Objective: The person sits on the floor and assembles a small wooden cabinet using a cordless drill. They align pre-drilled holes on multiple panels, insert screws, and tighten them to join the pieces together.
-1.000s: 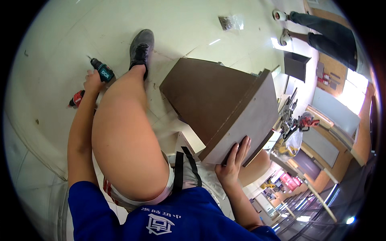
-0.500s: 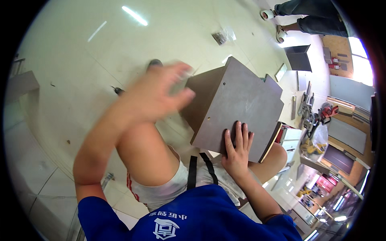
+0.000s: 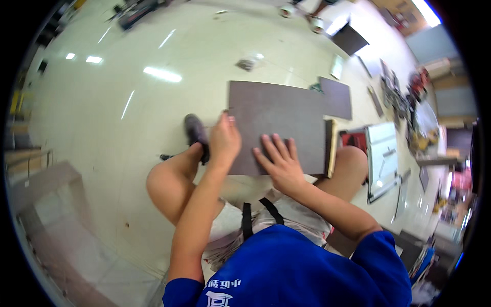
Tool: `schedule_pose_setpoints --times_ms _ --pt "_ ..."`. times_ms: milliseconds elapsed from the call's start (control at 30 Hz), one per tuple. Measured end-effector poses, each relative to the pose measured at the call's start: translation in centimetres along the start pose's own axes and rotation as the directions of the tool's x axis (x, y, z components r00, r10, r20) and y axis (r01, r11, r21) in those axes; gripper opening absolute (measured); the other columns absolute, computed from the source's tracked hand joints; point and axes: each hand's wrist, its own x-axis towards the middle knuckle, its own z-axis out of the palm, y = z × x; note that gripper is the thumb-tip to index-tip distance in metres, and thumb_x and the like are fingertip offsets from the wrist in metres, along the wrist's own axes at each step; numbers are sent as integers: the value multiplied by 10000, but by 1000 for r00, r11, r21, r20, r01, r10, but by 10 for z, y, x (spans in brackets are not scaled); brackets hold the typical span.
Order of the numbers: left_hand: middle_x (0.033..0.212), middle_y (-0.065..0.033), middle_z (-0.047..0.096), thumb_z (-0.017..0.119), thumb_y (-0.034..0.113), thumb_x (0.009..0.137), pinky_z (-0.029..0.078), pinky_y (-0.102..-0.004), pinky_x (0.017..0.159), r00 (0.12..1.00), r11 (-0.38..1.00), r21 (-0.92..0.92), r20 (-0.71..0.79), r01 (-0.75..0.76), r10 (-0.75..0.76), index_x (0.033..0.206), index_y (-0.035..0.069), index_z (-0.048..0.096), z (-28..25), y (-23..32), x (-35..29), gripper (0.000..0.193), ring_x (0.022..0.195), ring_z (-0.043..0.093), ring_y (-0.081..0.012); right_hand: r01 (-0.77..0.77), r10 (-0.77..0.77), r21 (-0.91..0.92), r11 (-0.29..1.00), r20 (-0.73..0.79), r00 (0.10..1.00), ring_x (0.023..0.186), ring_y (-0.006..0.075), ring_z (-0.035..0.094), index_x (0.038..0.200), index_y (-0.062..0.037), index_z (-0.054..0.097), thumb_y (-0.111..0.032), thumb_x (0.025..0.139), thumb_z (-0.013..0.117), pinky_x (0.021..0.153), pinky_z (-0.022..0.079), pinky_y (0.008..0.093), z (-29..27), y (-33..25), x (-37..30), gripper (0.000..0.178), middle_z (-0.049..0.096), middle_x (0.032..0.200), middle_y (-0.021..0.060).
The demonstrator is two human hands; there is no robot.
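A grey-brown box of flat panels [image 3: 286, 110] is between my knees, its broad face turned up toward me. My right hand [image 3: 284, 168] lies flat on the near part of this face, fingers spread. At the box's left edge is my left hand [image 3: 225, 138], its fingers closed in a pinch against the edge near the far left corner. Whatever those fingertips hold is hidden or too small to make out. A pale board edge [image 3: 331, 148] shows along the box's right side.
Beyond the box's right side lies another grey panel [image 3: 337, 97]. A white-topped folding stand [image 3: 382, 158] is beside my right knee. A small clear bag [image 3: 245, 64] rests on the floor ahead. Tools [image 3: 396, 94] lie farther right, and another person's shoes [image 3: 317, 24] show at the top.
My left hand has come from the air onto the box's left edge. The box has turned, so its side panel no longer shows. My right hand stays flat on it. The whole view has shifted.
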Motion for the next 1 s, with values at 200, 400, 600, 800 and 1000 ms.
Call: schedule_pose_setpoints --times_ms 200,400,600,800,1000 --pt "915 -283 677 395 170 1035 510 -498 731 1000 998 -57 29 -8 10 1165 -64 588 4 3 0 331 870 658 -472 18 -18 2 1000 -48 999 1450 400 298 1462 -168 465 -87 793 624 1135 249 644 6 9 -12 692 325 1567 185" --pt "927 -264 685 374 166 1041 513 -478 754 999 998 -63 50 -16 19 1172 -55 590 3 3 -1 336 872 662 -451 3 2 48 999 -115 993 1437 386 320 1443 -162 481 -88 795 635 1137 261 632 9 12 -18 671 340 1554 186" --pt "910 -248 683 371 161 1041 503 -466 745 998 997 -64 31 -48 50 1185 -43 594 3 6 -2 335 836 655 -436 -33 46 102 994 -125 991 1439 382 318 1441 -157 483 -112 797 646 1146 251 630 11 16 -22 665 338 1553 191" --pt "729 -200 591 382 194 1048 458 -424 645 999 997 -54 -1 -55 55 1096 -55 600 5 0 -1 335 641 545 -341 -107 127 232 967 -70 989 1453 397 292 1472 -132 431 -230 733 778 1157 221 631 -3 30 -34 823 322 1562 198" --pt "818 -234 651 384 174 1043 487 -446 703 999 1000 -8 41 17 -17 1196 -65 593 1 -10 1 352 728 621 -399 -340 526 450 826 -395 753 1464 459 231 1502 10 313 -262 845 716 1181 211 569 17 103 -65 817 272 1564 272"
